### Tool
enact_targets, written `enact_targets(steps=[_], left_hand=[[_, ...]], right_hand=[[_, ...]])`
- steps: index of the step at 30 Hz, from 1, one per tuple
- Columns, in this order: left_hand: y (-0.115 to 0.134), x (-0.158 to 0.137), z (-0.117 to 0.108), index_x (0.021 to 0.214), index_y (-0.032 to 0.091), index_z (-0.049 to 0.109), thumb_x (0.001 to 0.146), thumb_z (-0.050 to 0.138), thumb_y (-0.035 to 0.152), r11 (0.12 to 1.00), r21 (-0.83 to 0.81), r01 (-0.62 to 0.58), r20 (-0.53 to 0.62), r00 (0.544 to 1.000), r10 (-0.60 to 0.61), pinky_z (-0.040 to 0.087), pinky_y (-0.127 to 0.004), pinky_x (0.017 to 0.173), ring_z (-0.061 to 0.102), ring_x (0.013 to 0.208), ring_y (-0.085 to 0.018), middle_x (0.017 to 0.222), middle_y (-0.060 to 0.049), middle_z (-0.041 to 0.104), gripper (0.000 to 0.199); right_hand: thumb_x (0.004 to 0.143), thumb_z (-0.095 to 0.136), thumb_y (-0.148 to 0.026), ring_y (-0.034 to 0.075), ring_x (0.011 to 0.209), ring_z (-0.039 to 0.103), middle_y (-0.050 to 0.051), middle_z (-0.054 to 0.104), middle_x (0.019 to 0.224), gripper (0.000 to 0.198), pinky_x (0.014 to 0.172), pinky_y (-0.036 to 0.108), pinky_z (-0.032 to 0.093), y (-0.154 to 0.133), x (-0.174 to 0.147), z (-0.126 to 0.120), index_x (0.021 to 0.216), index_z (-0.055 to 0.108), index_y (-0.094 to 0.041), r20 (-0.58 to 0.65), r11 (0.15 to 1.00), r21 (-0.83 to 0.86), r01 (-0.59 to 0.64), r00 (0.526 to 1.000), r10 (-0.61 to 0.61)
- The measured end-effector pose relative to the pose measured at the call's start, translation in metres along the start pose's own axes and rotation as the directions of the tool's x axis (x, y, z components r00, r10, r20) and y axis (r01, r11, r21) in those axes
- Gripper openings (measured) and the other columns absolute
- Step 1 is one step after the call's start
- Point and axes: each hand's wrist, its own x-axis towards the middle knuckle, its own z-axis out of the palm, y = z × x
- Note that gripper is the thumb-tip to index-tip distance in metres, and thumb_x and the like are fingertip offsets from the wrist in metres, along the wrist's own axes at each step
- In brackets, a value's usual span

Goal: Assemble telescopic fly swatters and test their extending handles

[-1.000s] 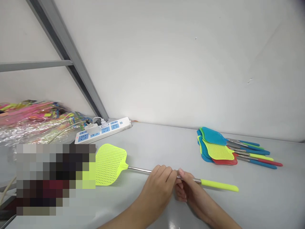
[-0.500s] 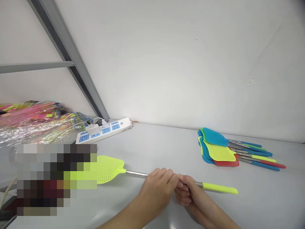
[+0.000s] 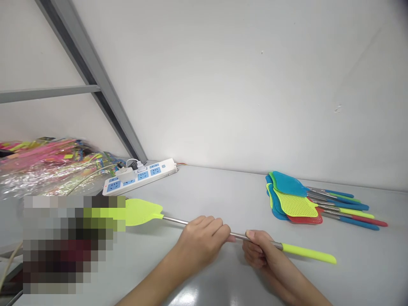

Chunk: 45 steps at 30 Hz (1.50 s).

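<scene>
Both my hands grip the thin metal shaft of a yellow-green fly swatter (image 3: 142, 212), held slantwise above the grey table. My left hand (image 3: 204, 238) is wrapped over the shaft on the side nearer the perforated head. Closer to the yellow handle, my right hand (image 3: 263, 248) closes round the shaft with the thumb on top. A stretch of bare shaft shows between the hands. The left part of the swatter's head is hidden by a pixelated patch. To the right lies a pile of fly swatters (image 3: 296, 204) in blue, green, yellow and red, handles pointing right.
A white power strip (image 3: 140, 176) with plugs and cables lies at the back left. Beyond it, clear plastic packaging (image 3: 47, 165) with colourful contents is heaped. A grey metal frame (image 3: 105, 89) stands against the white wall (image 3: 236, 85). Pixelation covers the lower left.
My hands have moved apart along the shaft, left hand leftward and right hand rightward. The swatter is stretched longer, its head further left and its handle further right.
</scene>
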Motion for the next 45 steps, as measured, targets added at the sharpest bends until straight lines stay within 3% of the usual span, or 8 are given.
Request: enact_targets(steps=[10, 21, 26, 31, 34, 39, 45], left_hand=[[-0.025, -0.002, -0.009, 0.065, 0.019, 0.049, 0.084, 0.039, 0.025, 0.998, 0.0, 0.062, 0.006, 0.998, -0.062, 0.026, -0.024, 0.05, 0.039, 0.05, -0.01, 0.054, 0.003, 0.046, 0.023], [-0.012, -0.006, 0.006, 0.077, 0.02, 0.054, 0.084, 0.039, 0.026, 0.964, -0.112, 0.242, 0.096, 0.968, -0.232, 0.03, -0.026, 0.056, 0.045, 0.06, -0.013, 0.064, 0.001, 0.052, 0.017], [-0.004, -0.002, 0.004, 0.093, 0.021, 0.053, 0.083, 0.041, 0.026, 0.961, -0.161, 0.224, 0.146, 0.968, -0.202, 0.034, -0.028, 0.06, 0.047, 0.065, -0.014, 0.074, -0.001, 0.056, 0.016], [0.006, -0.004, 0.009, 0.109, 0.022, 0.045, 0.072, 0.032, -0.001, 0.962, -0.22, 0.161, 0.181, 0.976, -0.121, 0.039, -0.028, 0.063, 0.049, 0.073, -0.015, 0.085, -0.003, 0.056, 0.045], [0.011, -0.002, 0.01, 0.114, 0.021, 0.041, 0.067, 0.031, -0.005, 0.958, -0.246, 0.145, 0.154, 0.982, -0.109, 0.039, -0.03, 0.066, 0.048, 0.079, -0.016, 0.091, -0.005, 0.054, 0.055], [0.022, 0.0, 0.014, 0.1, 0.02, 0.048, 0.08, 0.037, 0.009, 0.955, -0.249, 0.16, 0.164, 0.979, -0.121, 0.036, -0.03, 0.064, 0.046, 0.07, -0.015, 0.08, -0.003, 0.053, 0.025], [0.028, -0.006, 0.022, 0.088, 0.02, 0.049, 0.08, 0.037, 0.006, 0.959, -0.204, 0.199, 0.16, 0.973, -0.168, 0.03, -0.027, 0.058, 0.041, 0.061, -0.014, 0.068, 0.001, 0.049, 0.02]], right_hand=[[0.079, 0.044, -0.034, 0.009, 0.046, 0.012, -0.007, 0.017, 0.047, 0.038, 0.047, 0.028, 0.011, -0.012, 0.004, -0.014, 0.048, 0.027, -0.019, -0.042, 0.994, -0.1, 0.033, 0.998, -0.038], [0.079, 0.044, -0.035, 0.008, 0.044, 0.012, -0.007, 0.019, 0.046, 0.039, 0.045, 0.026, 0.011, -0.01, 0.011, -0.024, 0.048, 0.03, -0.018, 0.023, 1.0, 0.013, 0.007, 1.0, -0.007], [0.079, 0.046, -0.037, 0.008, 0.044, 0.018, -0.005, 0.025, 0.047, 0.038, 0.045, 0.026, 0.013, -0.004, 0.012, -0.02, 0.048, 0.035, -0.017, 0.052, 0.999, 0.036, -0.012, 0.999, 0.01], [0.08, 0.044, -0.037, 0.008, 0.045, 0.02, -0.005, 0.029, 0.048, 0.037, 0.045, 0.026, 0.015, -0.001, 0.012, -0.017, 0.049, 0.037, -0.017, 0.058, 0.998, 0.066, -0.009, 0.998, 0.005], [0.08, 0.043, -0.038, 0.008, 0.044, 0.018, -0.005, 0.029, 0.048, 0.037, 0.045, 0.025, 0.015, 0.001, 0.012, -0.013, 0.05, 0.037, -0.017, 0.066, 0.996, 0.083, -0.031, 0.997, 0.026], [0.08, 0.044, -0.04, 0.007, 0.043, 0.018, -0.005, 0.028, 0.047, 0.037, 0.045, 0.025, 0.013, 0.008, 0.01, -0.004, 0.052, 0.038, -0.017, 0.104, 0.993, 0.094, -0.078, 0.992, 0.068], [0.08, 0.043, -0.04, 0.007, 0.043, 0.016, -0.006, 0.026, 0.046, 0.036, 0.045, 0.025, 0.012, 0.011, 0.01, -0.001, 0.052, 0.037, -0.017, 0.108, 0.993, 0.07, -0.099, 0.99, 0.091]])
